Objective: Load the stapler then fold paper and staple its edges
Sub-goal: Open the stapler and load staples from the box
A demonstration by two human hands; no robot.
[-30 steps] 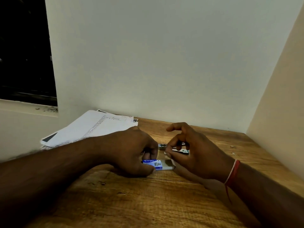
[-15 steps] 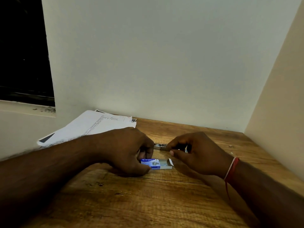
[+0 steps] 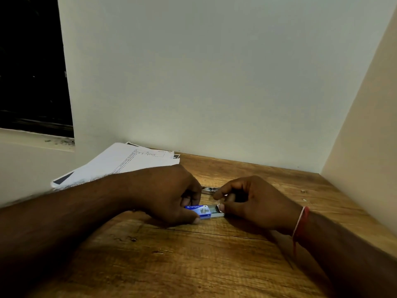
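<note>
From my head camera, looking down at the wooden counter (image 3: 193, 265), my left hand (image 3: 169, 194) is curled around the blue end of a small box of staples (image 3: 203, 210), its grip pinching the box and pressing it flat to the wood. My right hand (image 3: 255, 205) sits just beside the box's open end, thumb tip touching the pale inner tray and forefinger bent over it; the grip looks nearly closed, but I cannot tell whether it has a strip of staples between the tips. The stapler (image 3: 209, 190) lies just behind the two hands, only a bit of its metal showing, the rest hidden by my fingers. A stack of paper (image 3: 120, 164) rests well off to the left against the wall, untouched. I judge I am at the very first step, getting staples out of the box. Next calls for drawing one strip free without breaking it, then reaching for the stapler and laying the strip into its channel.
</note>
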